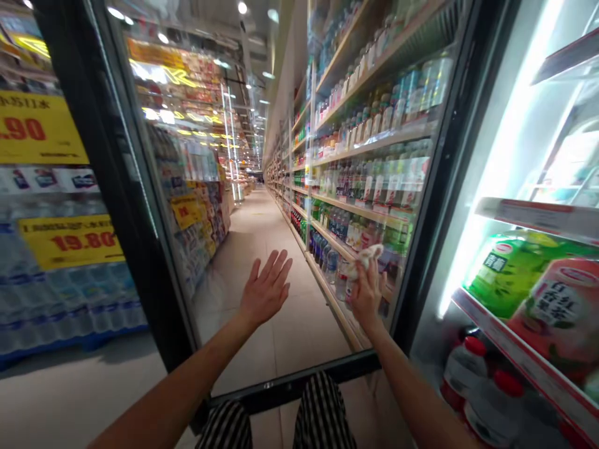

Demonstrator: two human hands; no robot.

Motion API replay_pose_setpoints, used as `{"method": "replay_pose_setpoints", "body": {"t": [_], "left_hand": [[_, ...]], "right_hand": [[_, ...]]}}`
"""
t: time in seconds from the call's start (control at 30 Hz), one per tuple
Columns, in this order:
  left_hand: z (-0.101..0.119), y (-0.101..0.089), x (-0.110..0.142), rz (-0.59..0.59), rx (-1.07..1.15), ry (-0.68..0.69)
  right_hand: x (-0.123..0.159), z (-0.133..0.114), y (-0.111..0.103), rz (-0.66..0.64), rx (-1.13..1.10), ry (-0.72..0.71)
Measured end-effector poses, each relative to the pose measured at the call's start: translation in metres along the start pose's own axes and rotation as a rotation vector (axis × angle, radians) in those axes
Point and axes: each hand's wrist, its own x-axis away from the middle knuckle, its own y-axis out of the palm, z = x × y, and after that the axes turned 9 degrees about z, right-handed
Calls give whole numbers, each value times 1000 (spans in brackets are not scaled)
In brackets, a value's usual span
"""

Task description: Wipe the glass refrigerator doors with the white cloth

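Note:
In front of me stands a glass door (pixel 253 274) in a black frame (pixel 126 156), swung out from a lit drinks cooler. My left hand (pixel 266 290) is raised before the lower middle of the pane, fingers stretched out and holding nothing; whether it touches the glass I cannot tell. To the right, my right hand (pixel 367 293) grips a whitish cloth (pixel 371 254) against the pane near its lower right side. The cloth is bunched and sticks out above the fingers.
Cooler shelves (pixel 528 215) on the right hold a green drink pack (pixel 508 265), a red one (pixel 561 312) and red-capped bottles (pixel 468 362). Left, bottled water (pixel 60 305) is stacked under yellow price signs (pixel 70 240). Through the glass, an aisle (pixel 257 218) runs past bottle-filled shelves (pixel 369 153).

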Motion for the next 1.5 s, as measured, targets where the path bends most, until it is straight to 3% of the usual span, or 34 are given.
{"method": "replay_pose_setpoints", "body": {"t": [0.07,0.13,0.23,0.3,0.4,0.53,0.6,0.67,0.8,0.9,1.03,1.1,1.13,1.2,1.27,1.37,1.43,1.5], "left_hand": [[1,0,4,-13,-11,-10],[2,1,5,-15,-16,-11],[2,1,5,-13,-14,-1],[1,0,5,-22,-1,3],[1,-2,9,-45,26,4],[2,-2,18,-30,42,11],[3,-1,23,-22,41,4],[4,0,25,-28,38,-2],[3,0,25,-45,35,14],[-4,-6,27,-60,36,51],[-18,-19,40,-104,45,88],[-24,-25,46,-109,49,87],[-25,-28,48,-109,53,86],[-27,-31,51,-107,63,81],[-28,-35,52,-106,69,70],[-36,-43,58,-99,61,50],[-45,-50,66,-104,49,27],[-54,-58,72,-103,38,2]], "right_hand": [[-3,7,2,61,44,165],[1,-10,5,69,20,178],[22,-53,7,-50,-94,-36],[35,-68,4,-145,-155,-201],[43,-45,-4,-171,-127,-233],[33,10,-7,2,29,152],[30,9,-4,43,37,241],[34,-16,1,6,-11,169],[51,-75,3,-146,-155,-210],[51,-66,0,-153,-161,-314],[20,-15,3,14,-21,55],[6,-14,8,95,-8,199],[3,-23,11,107,-24,205],[5,-55,15,56,-92,80],[15,-89,14,-73,-188,-169],[19,-108,10,-208,-282,-475],[5,-93,8,-156,-240,-420],[-18,-73,10,-4,-145,-164]]}}
